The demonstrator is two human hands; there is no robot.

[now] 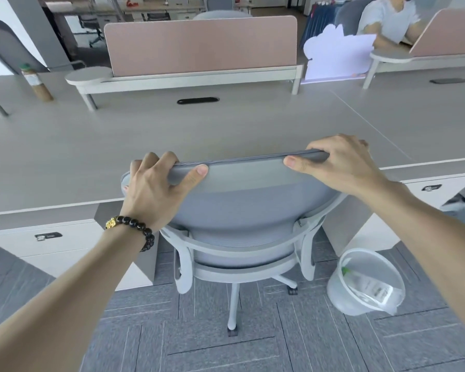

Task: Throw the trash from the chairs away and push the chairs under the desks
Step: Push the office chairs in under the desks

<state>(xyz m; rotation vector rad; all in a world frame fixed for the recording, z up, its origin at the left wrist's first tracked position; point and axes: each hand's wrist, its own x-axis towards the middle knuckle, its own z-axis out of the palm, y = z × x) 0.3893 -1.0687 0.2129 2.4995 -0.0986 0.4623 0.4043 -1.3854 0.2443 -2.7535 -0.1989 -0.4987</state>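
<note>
A grey mesh office chair (242,210) with a white frame stands in front of me, its backrest top level with the front edge of the long grey desk (172,130). My left hand (156,189) grips the left end of the backrest's top edge. My right hand (338,162) grips the right end. The seat is hidden under the desk and behind the backrest. A white trash bin (341,285) stands on the floor to the chair's right, with a plastic bottle and wrapper (371,285) lying inside it.
White drawer units (51,245) flank the knee space. A pink divider (202,47) on a riser crosses the desk's far side, with a brown bottle (36,81) at far left. A seated person (389,20) works at back right. Grey carpet (279,345) lies underfoot.
</note>
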